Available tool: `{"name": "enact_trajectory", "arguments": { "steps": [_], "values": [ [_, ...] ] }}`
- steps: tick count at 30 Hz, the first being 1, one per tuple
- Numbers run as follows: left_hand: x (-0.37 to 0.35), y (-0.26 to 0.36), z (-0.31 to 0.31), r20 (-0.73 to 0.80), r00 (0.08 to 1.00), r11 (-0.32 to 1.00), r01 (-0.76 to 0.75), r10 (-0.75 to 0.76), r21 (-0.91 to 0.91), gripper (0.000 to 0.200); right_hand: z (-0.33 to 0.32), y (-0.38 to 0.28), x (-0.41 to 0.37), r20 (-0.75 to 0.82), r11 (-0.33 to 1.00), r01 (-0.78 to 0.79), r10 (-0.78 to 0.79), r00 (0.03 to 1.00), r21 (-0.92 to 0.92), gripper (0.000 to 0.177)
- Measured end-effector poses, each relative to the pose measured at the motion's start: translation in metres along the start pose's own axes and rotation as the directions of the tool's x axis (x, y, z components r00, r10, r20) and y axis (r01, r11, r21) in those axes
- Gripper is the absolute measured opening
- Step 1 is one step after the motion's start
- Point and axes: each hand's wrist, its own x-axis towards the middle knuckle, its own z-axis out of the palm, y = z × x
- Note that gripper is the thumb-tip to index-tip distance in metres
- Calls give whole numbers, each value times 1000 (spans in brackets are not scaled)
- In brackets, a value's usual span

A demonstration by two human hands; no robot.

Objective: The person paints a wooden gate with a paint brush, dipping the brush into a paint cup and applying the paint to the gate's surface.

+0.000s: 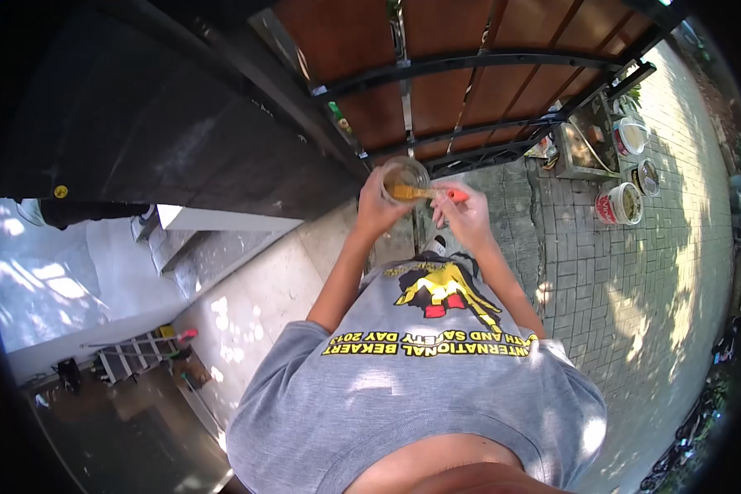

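My left hand (377, 206) is wrapped round a clear plastic cup (421, 170) with some brownish liquid in its bottom. In my right hand (468, 217) is a paintbrush (424, 193), gripped by its orange-red handle. The yellow-brown head of the brush points left, at the mouth of the cup. Both hands are in front of my body, just below a gate (506, 86) with brown panels and a black metal frame. The exact depth of the bristles in the cup is hard to make out.
Several buckets (619, 204) stand on the paving (580, 276) to the right, beside a concrete planter box (580, 152). On the left is a dark panel (181, 115) above a pale step (222, 218). A ladder (136, 356) lies at the lower left.
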Motion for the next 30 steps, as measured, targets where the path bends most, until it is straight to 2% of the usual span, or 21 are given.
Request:
{"name": "enact_trajectory", "arguments": {
  "steps": [2, 3, 6, 9, 10, 12, 14, 18, 21, 24, 27, 30],
  "values": [
    [9, 24, -17, -47, 999, 998, 22, -19, 54, 68, 10, -34, 4, 3, 998, 62, -62, 998, -23, 28],
    [12, -10, 12, -51, 998, 999, 34, -32, 33, 68, -12, -5, 14, 13, 995, 57, -56, 998, -82, 28],
    [28, -15, 16, -93, 996, 998, -3, 8, 56, 68, -21, -11, 33, 69, 961, 118, -104, 992, -249, 28],
    [27, -15, 30, -88, 992, 996, 94, -92, 9, 69, -29, -21, 44, 198, 723, 401, -354, 914, -563, 28],
    [27, -18, 33, -99, 990, 995, 94, -96, -23, 70, -30, -27, 47, 257, 681, 398, -304, 917, -615, 29],
    [34, -23, 33, -76, 995, 997, 64, -68, -49, 69, -36, -32, 58, 352, 606, 473, -315, 881, -640, 30],
    [34, -19, 33, -22, 998, 997, 64, -65, -49, 67, -42, -40, 58, 424, 539, 493, -258, 868, -682, 34],
    [51, -7, 33, 21, 997, 994, 81, -79, -79, 68, -48, -37, 62, 465, 431, 584, -355, 811, -688, 34],
    [61, -10, 32, 36, 997, 996, 68, -66, -66, 69, -51, -33, 64, 444, 370, 585, -401, 801, -722, 35],
    [64, -17, 29, 57, 998, 997, 42, -38, -58, 70, -46, -35, 63, 352, 430, 525, -421, 836, -734, 36],
    [65, -13, 27, 7, 996, 985, 90, -90, -148, 70, -32, -29, 61, 199, 494, 453, -483, 853, -742, 33],
    [68, -19, 25, -81, 996, 995, -31, 23, -92, 68, -10, -23, 55, -52, 628, 307, -485, 873, -715, 26]
  ]
}}
